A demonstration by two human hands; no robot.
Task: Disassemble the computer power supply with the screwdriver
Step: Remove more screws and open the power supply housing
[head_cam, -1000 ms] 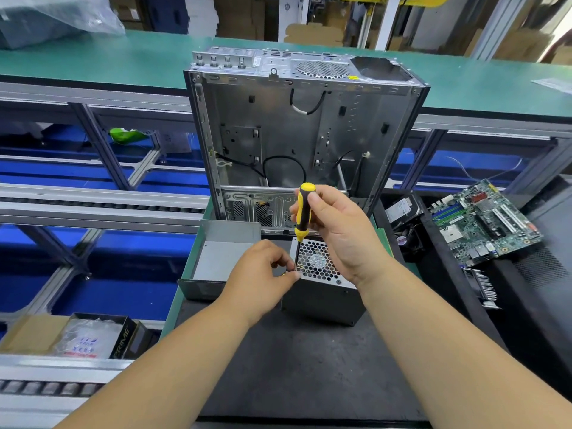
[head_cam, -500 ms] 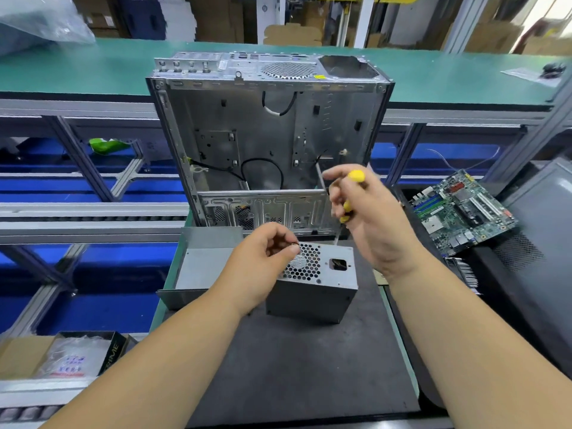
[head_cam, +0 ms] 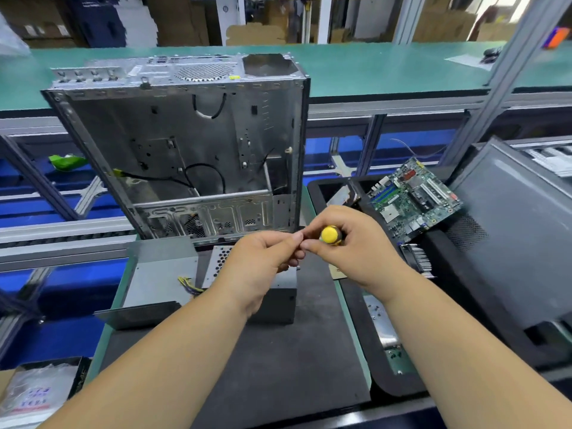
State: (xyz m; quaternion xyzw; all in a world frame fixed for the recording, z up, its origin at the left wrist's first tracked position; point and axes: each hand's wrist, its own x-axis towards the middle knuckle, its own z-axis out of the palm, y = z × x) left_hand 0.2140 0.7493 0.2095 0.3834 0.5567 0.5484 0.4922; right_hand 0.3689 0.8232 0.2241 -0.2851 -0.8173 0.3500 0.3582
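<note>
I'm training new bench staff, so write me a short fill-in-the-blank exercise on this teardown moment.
1. The right hand grips a screwdriver whose handle end is ____ in colour.
2. The power supply rests on a ____ mat.
3. The green motherboard lies to the ____ of the open computer case.
4. The left hand meets the right hand above the ____.

Missing words: yellow; black; right; power supply
</note>
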